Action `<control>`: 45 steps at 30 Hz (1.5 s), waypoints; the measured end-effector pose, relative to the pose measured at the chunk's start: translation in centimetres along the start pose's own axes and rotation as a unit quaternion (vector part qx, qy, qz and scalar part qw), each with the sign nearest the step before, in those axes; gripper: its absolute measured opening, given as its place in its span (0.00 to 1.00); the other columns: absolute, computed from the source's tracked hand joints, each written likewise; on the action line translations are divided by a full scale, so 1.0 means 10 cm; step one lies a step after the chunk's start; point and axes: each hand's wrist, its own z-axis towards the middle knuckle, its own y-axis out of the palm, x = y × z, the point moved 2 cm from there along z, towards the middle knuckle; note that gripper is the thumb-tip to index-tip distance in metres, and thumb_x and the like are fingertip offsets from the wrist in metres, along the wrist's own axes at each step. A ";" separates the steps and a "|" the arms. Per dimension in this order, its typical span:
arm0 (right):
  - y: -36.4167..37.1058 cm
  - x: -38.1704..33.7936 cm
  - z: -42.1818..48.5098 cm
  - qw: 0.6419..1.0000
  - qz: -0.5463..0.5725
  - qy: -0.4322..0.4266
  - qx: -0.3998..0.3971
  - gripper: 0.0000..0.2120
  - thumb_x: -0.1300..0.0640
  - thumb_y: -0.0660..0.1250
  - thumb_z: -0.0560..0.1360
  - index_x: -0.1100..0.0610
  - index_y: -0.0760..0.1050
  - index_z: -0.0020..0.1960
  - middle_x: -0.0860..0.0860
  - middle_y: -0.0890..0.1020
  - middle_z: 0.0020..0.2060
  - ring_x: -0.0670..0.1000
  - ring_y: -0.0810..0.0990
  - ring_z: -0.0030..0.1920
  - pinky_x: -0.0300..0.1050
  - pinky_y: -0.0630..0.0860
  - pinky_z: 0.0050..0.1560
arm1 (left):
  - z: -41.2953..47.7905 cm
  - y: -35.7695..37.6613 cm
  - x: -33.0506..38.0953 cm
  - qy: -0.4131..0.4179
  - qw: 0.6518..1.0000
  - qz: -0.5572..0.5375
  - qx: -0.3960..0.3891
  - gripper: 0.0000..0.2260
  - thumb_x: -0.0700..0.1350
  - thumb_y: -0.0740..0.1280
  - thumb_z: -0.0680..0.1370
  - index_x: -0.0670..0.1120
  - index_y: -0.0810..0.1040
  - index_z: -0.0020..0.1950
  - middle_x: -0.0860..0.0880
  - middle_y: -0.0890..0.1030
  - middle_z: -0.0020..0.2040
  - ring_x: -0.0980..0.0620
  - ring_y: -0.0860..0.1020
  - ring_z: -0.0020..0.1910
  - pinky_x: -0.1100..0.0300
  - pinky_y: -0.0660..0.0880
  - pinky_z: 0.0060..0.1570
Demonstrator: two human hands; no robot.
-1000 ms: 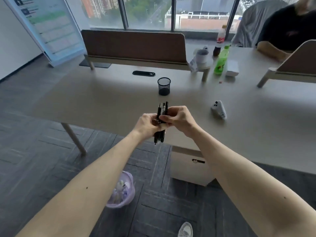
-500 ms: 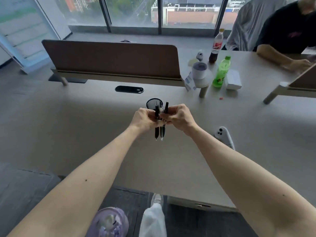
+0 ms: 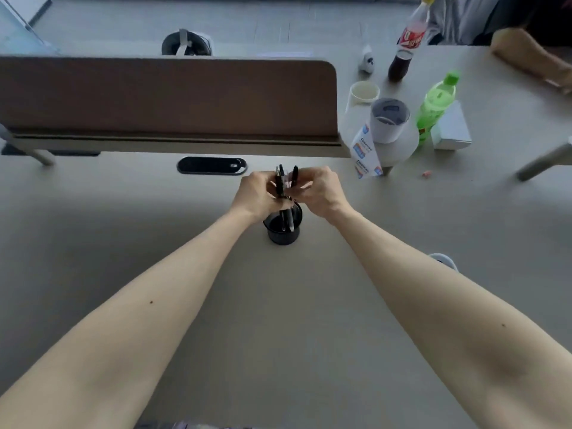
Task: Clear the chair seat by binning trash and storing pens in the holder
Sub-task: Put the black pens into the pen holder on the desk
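Note:
A bunch of black pens (image 3: 285, 184) stands upright between both hands. My left hand (image 3: 257, 195) and my right hand (image 3: 318, 191) are both closed around the bunch from either side. Directly below them a black mesh pen holder (image 3: 283, 235) stands on the grey desk (image 3: 278, 305). The pens' lower tips reach down inside the holder's rim. The chair seat and the bin are out of view.
A brown divider panel (image 3: 167, 97) runs across the desk behind the hands, with a black cable slot (image 3: 212, 165) in front of it. At the right stand a green bottle (image 3: 435, 108), a cola bottle (image 3: 407, 41), cups (image 3: 388, 120) and a white box (image 3: 452, 128). Another person's arm (image 3: 526, 57) rests far right.
The view has moved in over the desk. Both hands have carried the pens forward and down until their tips entered the holder.

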 end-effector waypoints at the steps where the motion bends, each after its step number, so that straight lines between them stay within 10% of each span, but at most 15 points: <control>1: 0.03 0.04 0.04 1.000 -0.010 0.005 -0.002 0.05 0.60 0.74 0.68 0.53 0.84 0.43 0.50 0.85 0.37 0.50 0.84 0.41 0.45 0.82 0.45 | 0.04 0.03 -0.04 -0.001 1.000 0.004 0.003 0.12 0.44 0.80 0.64 0.46 0.81 0.43 0.51 0.83 0.38 0.53 0.80 0.38 0.75 0.69 0.35; 9: 0.24 0.42 0.17 0.995 -0.093 0.028 -0.015 0.06 0.57 0.75 0.66 0.57 0.79 0.34 0.53 0.82 0.31 0.55 0.77 0.35 0.46 0.74 0.38 | 0.16 0.25 -0.27 -0.027 0.999 0.045 0.002 0.12 0.43 0.79 0.62 0.47 0.79 0.40 0.52 0.79 0.35 0.52 0.78 0.36 0.72 0.67 0.32; 28: 0.20 0.42 -0.01 0.991 -0.116 0.043 0.040 0.09 0.61 0.72 0.70 0.57 0.83 0.50 0.49 0.81 0.35 0.53 0.79 0.42 0.47 0.78 0.50 | 0.07 0.15 -0.41 -0.049 0.998 0.050 -0.001 0.10 0.42 0.77 0.67 0.46 0.84 0.47 0.49 0.83 0.38 0.50 0.81 0.41 0.62 0.76 0.45; 45: -2.05 0.92 -2.24 0.958 -0.082 0.117 0.249 0.05 0.54 0.71 0.72 0.55 0.84 0.44 0.39 0.73 0.24 0.39 0.72 0.26 0.37 0.69 0.35 | -0.78 1.75 2.10 0.229 0.959 0.069 -0.155 0.06 0.47 0.73 0.73 0.46 0.83 0.45 0.52 0.81 0.31 0.56 0.78 0.32 0.65 0.74 0.39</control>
